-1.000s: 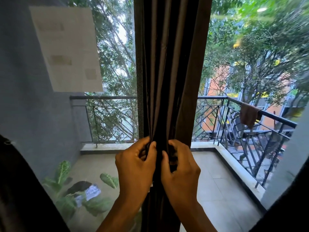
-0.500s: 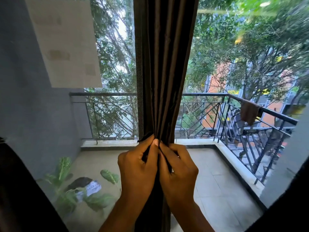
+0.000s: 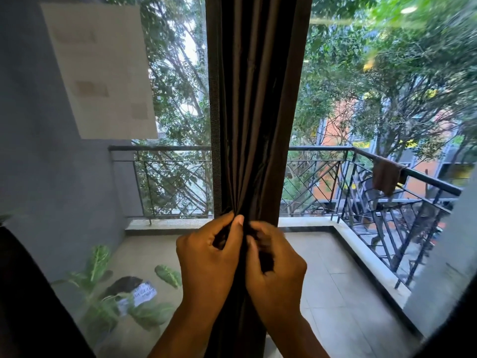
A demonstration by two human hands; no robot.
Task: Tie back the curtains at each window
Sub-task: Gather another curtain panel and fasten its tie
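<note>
Head view, facing a glass window onto a balcony. Dark brown curtain [image 3: 258,112] hangs gathered into a narrow vertical bundle at centre frame, folds pinched inward at hand level. Left hand [image 3: 209,262] grips the bundle from the left, thumb and fingers [image 3: 238,220] curled round the fabric; right hand [image 3: 277,267] grips it from the right at nearly the same height, fingers curled into the folds. The two hands touch each other across the cloth. Whether a tie-back band lies under the fingers: cannot tell. Outside: black metal railing [image 3: 322,151] with a brown cloth [image 3: 386,175] draped over its right section, tiled balcony floor [image 3: 343,288], leafy potted plant [image 3: 103,288] at lower left. Pale paper sheet [image 3: 103,71] stuck to the glass, upper left.
</note>
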